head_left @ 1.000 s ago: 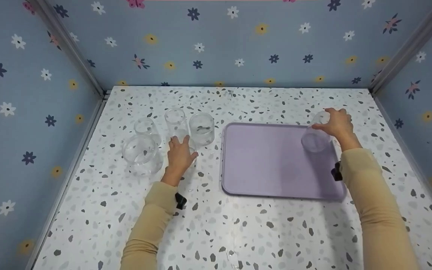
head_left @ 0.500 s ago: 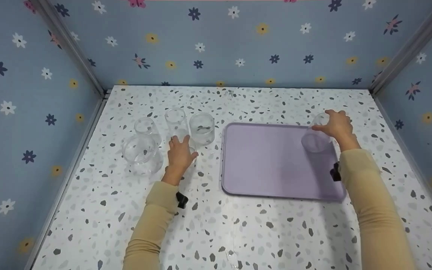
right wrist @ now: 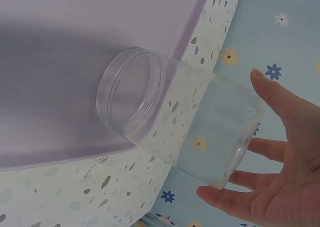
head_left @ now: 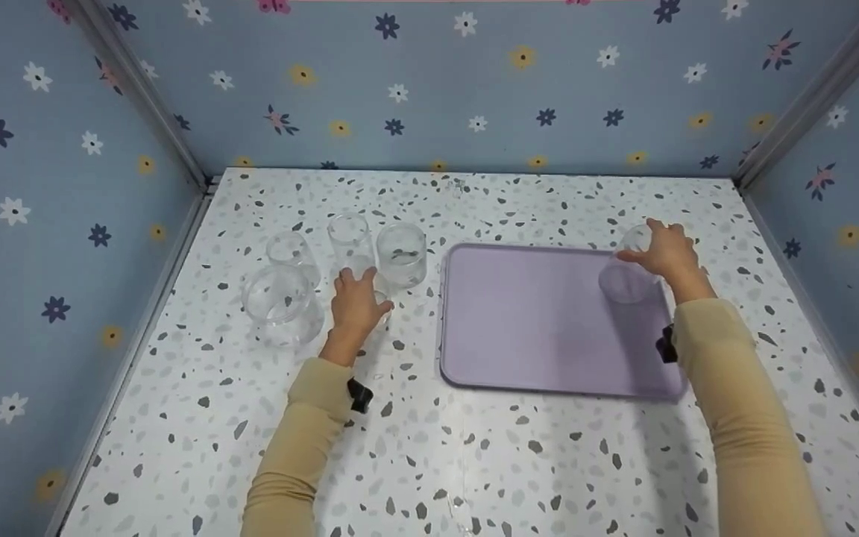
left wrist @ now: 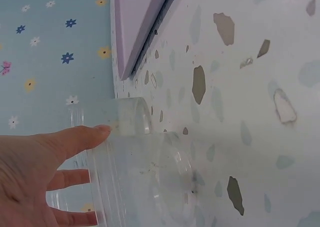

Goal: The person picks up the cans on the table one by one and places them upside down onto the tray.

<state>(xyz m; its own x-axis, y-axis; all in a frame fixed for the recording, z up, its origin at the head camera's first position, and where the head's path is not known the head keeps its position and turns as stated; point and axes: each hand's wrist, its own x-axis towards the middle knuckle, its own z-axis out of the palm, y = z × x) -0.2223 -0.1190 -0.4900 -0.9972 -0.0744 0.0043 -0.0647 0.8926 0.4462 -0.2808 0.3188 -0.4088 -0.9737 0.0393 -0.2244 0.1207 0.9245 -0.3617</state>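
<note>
My right hand (head_left: 669, 252) holds a clear plastic jar (right wrist: 185, 117) by its base end, thumb on one side and fingers on the other. The jar is upside down, its ridged mouth over the far right corner of the lilac tray (head_left: 534, 321). On the left, my left hand (head_left: 355, 304) grips a short clear jar (left wrist: 145, 182) from above, with the thumb at its top edge. In the head view that jar is mostly hidden under the hand. Another clear jar (left wrist: 130, 112) stands right behind it in the left wrist view.
Around my left hand stand several clear jars: a wide jar (head_left: 277, 306), a smaller jar (head_left: 291, 257), a tall narrow jar (head_left: 350, 239) and a round jar (head_left: 402, 257). Flower-patterned panels (head_left: 429, 89) enclose the speckled table (head_left: 429, 462) at the back and sides.
My right hand has shifted very slightly left and toward me, still on its jar. The left hand and the other jars keep their places.
</note>
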